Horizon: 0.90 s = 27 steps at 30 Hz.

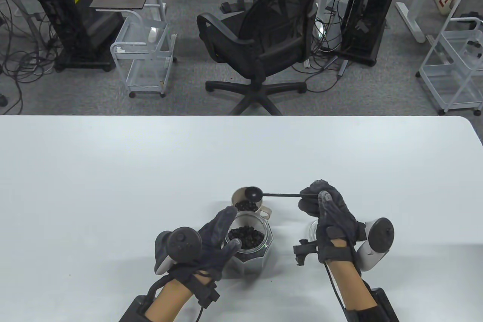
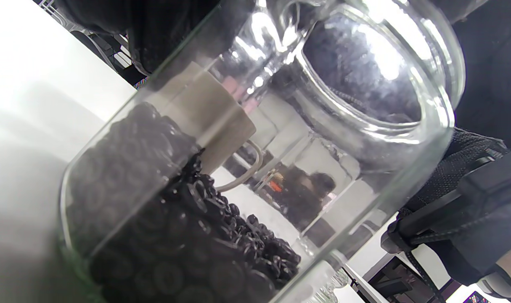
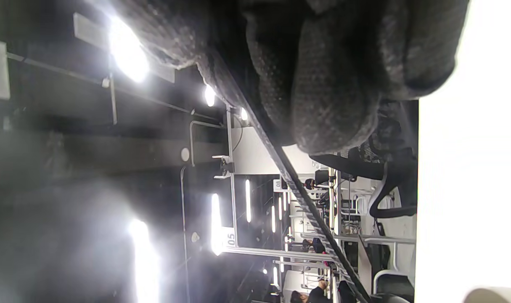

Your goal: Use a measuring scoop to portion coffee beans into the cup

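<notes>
The worktop [image 1: 113,171] runs white and bare to its far edge and to both sides of the cluster of things near its front middle; an office chair [image 1: 264,42] stands on the floor just beyond the far edge. The cup [image 1: 241,201] sits just behind the jar [image 1: 251,242], the two nearly touching; beans [image 1: 246,237] fill the jar's lower part and a darker layer of them lies in the cup. The left hand [image 1: 211,241] reaches in from the near edge and wraps the jar's left side, thumb on the near wall, fingers curled round the far wall by the rim; the left wrist view shows the glass pressed close. The right hand [image 1: 326,210] rises to the right of the cup, wrist bent, fingers pinching the end of the scoop [image 1: 277,195]; its handle runs level to the left and its bowl hangs over the cup's mouth, tipped on its side.
</notes>
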Tool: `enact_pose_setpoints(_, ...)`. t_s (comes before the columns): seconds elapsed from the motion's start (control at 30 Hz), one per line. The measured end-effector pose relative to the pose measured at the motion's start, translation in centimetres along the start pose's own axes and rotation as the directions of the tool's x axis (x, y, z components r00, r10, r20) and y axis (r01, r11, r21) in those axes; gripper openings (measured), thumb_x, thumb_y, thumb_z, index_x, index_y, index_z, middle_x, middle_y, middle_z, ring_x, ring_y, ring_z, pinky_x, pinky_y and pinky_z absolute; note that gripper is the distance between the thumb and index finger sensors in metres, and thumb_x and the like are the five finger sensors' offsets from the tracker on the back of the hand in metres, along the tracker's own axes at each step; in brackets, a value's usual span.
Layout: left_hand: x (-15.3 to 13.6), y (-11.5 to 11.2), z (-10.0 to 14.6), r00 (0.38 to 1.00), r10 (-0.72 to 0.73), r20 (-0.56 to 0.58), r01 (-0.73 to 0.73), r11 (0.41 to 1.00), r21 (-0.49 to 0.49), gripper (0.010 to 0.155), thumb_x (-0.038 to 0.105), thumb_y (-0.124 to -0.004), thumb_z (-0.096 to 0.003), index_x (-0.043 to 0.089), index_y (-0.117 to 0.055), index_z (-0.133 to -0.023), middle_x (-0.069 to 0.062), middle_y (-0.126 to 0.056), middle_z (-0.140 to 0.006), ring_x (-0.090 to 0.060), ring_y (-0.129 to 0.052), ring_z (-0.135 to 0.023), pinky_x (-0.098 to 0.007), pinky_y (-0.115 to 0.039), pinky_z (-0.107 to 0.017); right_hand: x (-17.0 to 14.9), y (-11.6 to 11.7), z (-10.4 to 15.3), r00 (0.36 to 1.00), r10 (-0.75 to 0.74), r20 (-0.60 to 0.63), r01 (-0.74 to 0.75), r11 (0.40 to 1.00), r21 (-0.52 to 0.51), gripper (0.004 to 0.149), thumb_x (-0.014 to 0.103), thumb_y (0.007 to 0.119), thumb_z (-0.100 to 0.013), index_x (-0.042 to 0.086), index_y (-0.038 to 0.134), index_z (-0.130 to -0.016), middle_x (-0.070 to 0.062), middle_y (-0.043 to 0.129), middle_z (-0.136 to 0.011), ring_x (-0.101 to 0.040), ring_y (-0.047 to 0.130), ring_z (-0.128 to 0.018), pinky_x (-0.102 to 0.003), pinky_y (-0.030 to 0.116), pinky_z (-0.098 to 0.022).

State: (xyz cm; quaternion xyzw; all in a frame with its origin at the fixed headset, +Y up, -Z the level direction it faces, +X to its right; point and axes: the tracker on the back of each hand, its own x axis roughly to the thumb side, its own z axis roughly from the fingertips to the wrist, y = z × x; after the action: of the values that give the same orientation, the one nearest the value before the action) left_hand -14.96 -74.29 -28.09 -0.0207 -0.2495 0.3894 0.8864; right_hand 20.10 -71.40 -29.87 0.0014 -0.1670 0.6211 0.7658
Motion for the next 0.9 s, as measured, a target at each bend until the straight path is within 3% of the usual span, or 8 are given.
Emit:
enact_pose_setpoints(0.17,0.0,0.0,0.0,1.000,-0.001,0.000,0.001,1.000,0.000,0.087,0.075,-0.052,-0.0462,0.026,-0.032,-0.115,-0.022,-0.050,-0.117,-0.055,-0.067,-0.099,-0.069,-0.052,-0.068,0.0,-0.3,0.1,0.996,-0.074,-0.042,0.073,0.997,-0.027,0.043,0.033,0.071,-0.054,0.010,0.074,-0.090,-0.024,0.086,-0.076,-0.044,0.097,-0.054,-0.057,0.076,-0.045)
enact_pose_setpoints(0.43,0.0,0.0,0.0,1.000,0.000,0.000,0.000,1.000,0.000,0.087,0.075,-0.052,-0.0461,0.025,-0.032,-0.115,-0.022,-0.050,-0.117,-0.055,-0.068,-0.099,-0.069,-0.052,-0.068,0.7,-0.1,0.1,0.999,-0.018,0.026,0.018,1.000,0.003,0.041,0.035,0.071,-0.054,0.009,0.079,-0.084,-0.022,0.091,-0.065,-0.038,0.099,-0.041,-0.054,0.078,-0.039)
enact_pose_setpoints(0.67,0.0,0.0,0.0,1.000,0.000,0.000,0.000,1.000,0.000,0.087,0.075,-0.052,-0.0462,0.026,-0.032,-0.115,-0.022,-0.050,-0.117,-0.055,-0.068,-0.099,-0.069,-0.052,-0.068,2.6,1.7,0.7,0.967,0.148,0.208,-0.168,0.982,0.086,0.040,0.035,0.071,-0.053,0.009,0.080,-0.083,-0.022,0.091,-0.063,-0.038,0.099,-0.039,-0.054,0.078,-0.038)
enact_pose_setpoints(0.9,-0.1,0.0,0.0,1.000,0.001,-0.001,-0.001,1.000,-0.001,0.087,0.075,-0.052,-0.0461,0.026,-0.032,-0.115,-0.022,-0.050,-0.117,-0.055,-0.068,-0.099,-0.069,-0.052,-0.068,4.1,4.5,2.3,0.859,0.296,0.418,-0.387,0.910,0.151,0.040,0.034,0.072,-0.052,0.009,0.080,-0.084,-0.023,0.090,-0.065,-0.040,0.098,-0.040,-0.056,0.077,-0.039)
